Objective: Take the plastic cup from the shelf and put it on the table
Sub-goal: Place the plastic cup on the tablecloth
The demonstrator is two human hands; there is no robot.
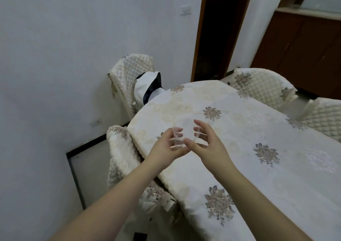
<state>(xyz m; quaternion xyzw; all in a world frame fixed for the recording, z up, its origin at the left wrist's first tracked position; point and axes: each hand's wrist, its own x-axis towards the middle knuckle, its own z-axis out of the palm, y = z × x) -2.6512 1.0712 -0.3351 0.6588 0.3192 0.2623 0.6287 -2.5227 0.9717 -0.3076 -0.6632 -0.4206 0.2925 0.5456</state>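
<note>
Floral-clothed worktop (239,130) lies below both hands (186,144) clasping the clear plastic cup (181,135) near its left edge; squeezing could buckle it.

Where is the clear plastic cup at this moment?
In the head view, the clear plastic cup is left of centre, between the left hand and the right hand, over the table edge nearest the wall.
</note>
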